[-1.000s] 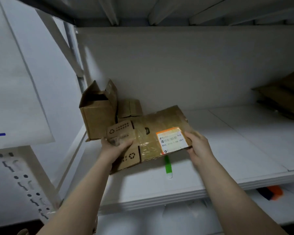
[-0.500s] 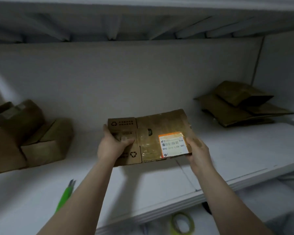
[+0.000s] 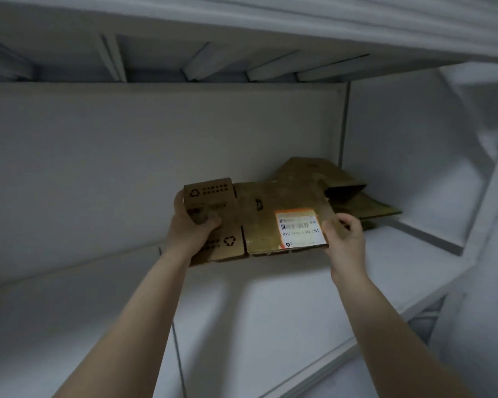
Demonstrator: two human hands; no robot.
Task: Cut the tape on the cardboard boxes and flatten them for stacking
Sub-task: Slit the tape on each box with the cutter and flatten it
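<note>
Brown corrugated cardboard, pressed flat, makes up the flattened box (image 3: 270, 214) held level in both hands above the white shelf (image 3: 270, 311). Its surface is creased and scuffed, with small flaps folded at the left end. The left hand (image 3: 191, 228) has its grip curled round those flaps, thumb on top. The right hand (image 3: 344, 237) has its grip pinching the right edge, just beside the label.

Behind the box, in the rear right corner of the shelf, lies a pile of flattened boxes (image 3: 365, 208). The held box overlaps the pile in this view; whether they touch cannot be told. A white back panel (image 3: 127, 168) closes the bay, and the ribbed underside of the upper shelf (image 3: 242, 38) runs overhead.

A white shipping label (image 3: 299, 228) with an orange border carries a barcode and a number line beginning 010 010 and ending 551; the middle digits are blurred. Two recycling symbols (image 3: 229, 240) are printed on the left flaps, with small illegible print nearby.
</note>
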